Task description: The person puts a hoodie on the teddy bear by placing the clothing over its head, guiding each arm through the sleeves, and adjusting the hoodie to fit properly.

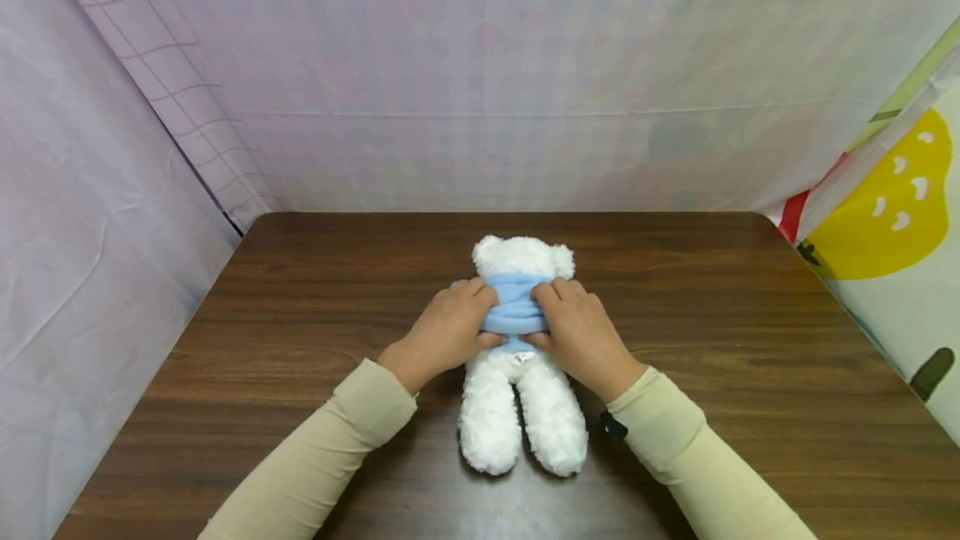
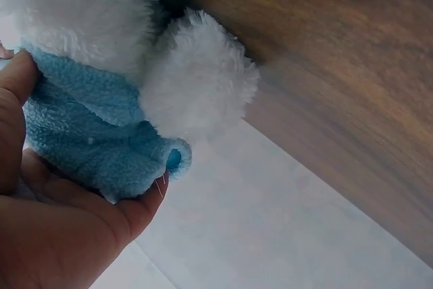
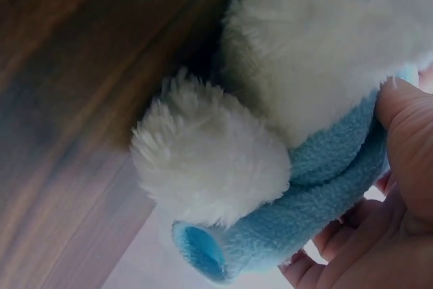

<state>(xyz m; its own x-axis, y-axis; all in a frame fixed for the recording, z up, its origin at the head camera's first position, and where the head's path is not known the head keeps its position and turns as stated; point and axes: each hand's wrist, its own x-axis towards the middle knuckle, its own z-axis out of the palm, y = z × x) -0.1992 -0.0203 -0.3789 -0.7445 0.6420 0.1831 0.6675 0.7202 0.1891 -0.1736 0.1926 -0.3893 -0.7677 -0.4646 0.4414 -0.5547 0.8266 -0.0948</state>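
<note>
A white fluffy teddy bear (image 1: pixel 521 257) lies on the brown table, head toward the far edge and legs (image 1: pixel 491 423) toward me. Around its middle, a light blue fleece garment (image 1: pixel 514 294) is bunched in cross folds. My left hand (image 1: pixel 446 325) grips the cloth at the left side, thumb below and fingers above. At the opposite side my right hand (image 1: pixel 585 332) pinches it the same way. Both wrist views show a hemmed opening of the blue fleece (image 2: pixel 174 159) beside white fur. No bear face shows. The hands hide the garment's sides in the head view.
The wood-grain table (image 1: pixel 300 315) has rounded far corners. A pale curtain (image 1: pixel 487 107) hangs right behind it, and a white cloth (image 1: pixel 90 232) borders the left side. At the right is a printed sheet with a yellow shape (image 1: pixel 892 207).
</note>
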